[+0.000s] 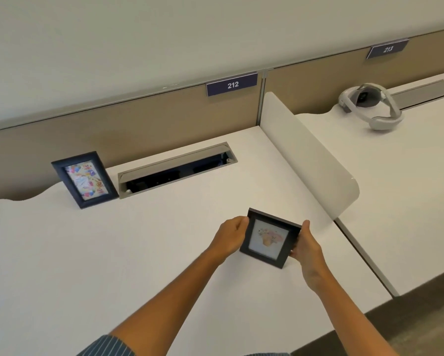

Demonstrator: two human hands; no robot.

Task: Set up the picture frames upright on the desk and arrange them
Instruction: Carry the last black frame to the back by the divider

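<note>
A small square black frame (269, 237) with a pale floral picture is held between both hands above the white desk (113, 253), tilted back, its lower corner near the desk top. My left hand (231, 233) grips its left edge and my right hand (307, 249) grips its right edge. A taller dark blue frame (84, 179) with a colourful picture stands upright at the back left of the desk, leaning back slightly, next to the cable slot.
An open grey cable tray (177, 169) runs along the back of the desk. A white divider panel (308, 155) bounds the right side. Beyond it a white headset (370, 105) lies on the neighbouring desk. Tan partition wall (138, 119) with a "212" sign behind.
</note>
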